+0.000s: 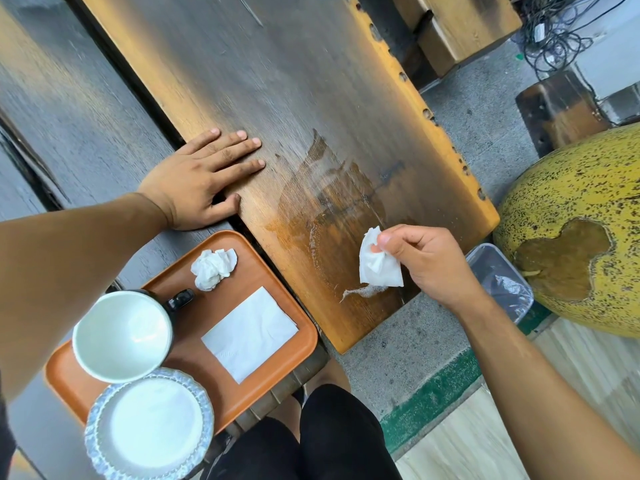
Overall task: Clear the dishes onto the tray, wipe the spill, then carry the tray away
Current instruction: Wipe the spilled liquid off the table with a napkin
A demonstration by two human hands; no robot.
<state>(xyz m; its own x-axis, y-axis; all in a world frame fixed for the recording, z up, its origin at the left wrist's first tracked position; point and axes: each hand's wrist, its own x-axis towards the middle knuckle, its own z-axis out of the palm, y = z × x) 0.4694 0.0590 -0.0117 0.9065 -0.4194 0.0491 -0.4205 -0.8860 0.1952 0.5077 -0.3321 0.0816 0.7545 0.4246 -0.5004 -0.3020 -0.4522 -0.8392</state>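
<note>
Holding a small white napkin [377, 263] between thumb and fingers, the right hand [429, 261] hangs just above the tabletop [277, 81], near its right edge and close to the near corner. The left hand [201, 178] lies flat and open on the wood, holding nothing, close to the dark gap between the two boards. The spill [332, 199] is a wide wet smear between the two hands, and a little foamy streak [363, 292] sits right under the napkin. So the wiping looks half done. The orange tray [270, 271] rests at the near edge, left of the spill, partly over the gap. On it are a white mug [121, 336] with a dark handle, a plate [149, 424] with a blue patterned rim touching the mug, a flat napkin [249, 332] and a crumpled napkin [213, 268]. The dishes look cleared already. The napkin in the hand is thin and soft, so it will go soggy and may tear; pressing it flat under the fingers should work better than pinching it. The mug and plate look hard and easy to break, and could slide. The tray is best held by its two short sides and kept level.
</note>
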